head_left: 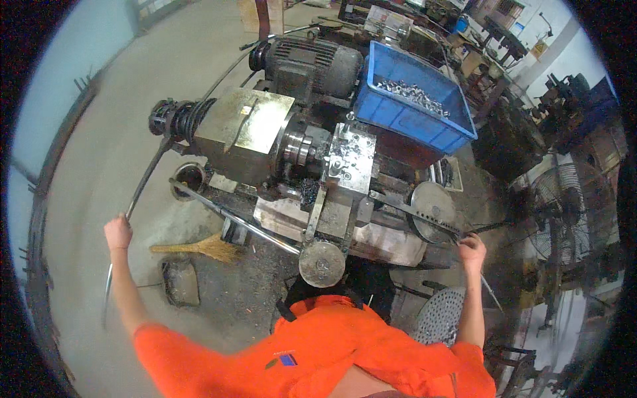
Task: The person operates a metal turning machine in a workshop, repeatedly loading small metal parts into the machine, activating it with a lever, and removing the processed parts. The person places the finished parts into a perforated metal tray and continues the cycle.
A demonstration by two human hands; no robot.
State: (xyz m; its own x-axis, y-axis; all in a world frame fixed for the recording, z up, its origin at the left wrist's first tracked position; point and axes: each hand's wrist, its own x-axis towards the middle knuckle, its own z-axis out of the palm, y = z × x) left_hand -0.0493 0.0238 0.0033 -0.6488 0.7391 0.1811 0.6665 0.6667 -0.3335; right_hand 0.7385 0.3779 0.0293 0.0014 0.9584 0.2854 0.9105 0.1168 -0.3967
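My left hand (pixel 119 233) is closed around a long metal lever (pixel 144 180), which runs down from the pulley end (pixel 174 118) of a small lathe. On the far side, my right hand (pixel 472 252) is closed on a dark handle at the end of a bar with a row of holes (pixel 424 213). A thin rod (pixel 491 292) hangs below that hand. Between my arms lies the lathe, with its headstock cover (pixel 247 123), a chuck (pixel 296 147) and a tool block (pixel 353 158) strewn with metal chips. The fingertips of both hands are partly hidden.
A blue crate (pixel 415 126) of small metal parts stands behind the lathe, beside a motor (pixel 312 66). A steel rod (pixel 255 230) slants toward a round handwheel (pixel 322 264). On the floor are a broom (pixel 202 249) and a dustpan (pixel 180 283). A large fan (pixel 564 212) stands right.
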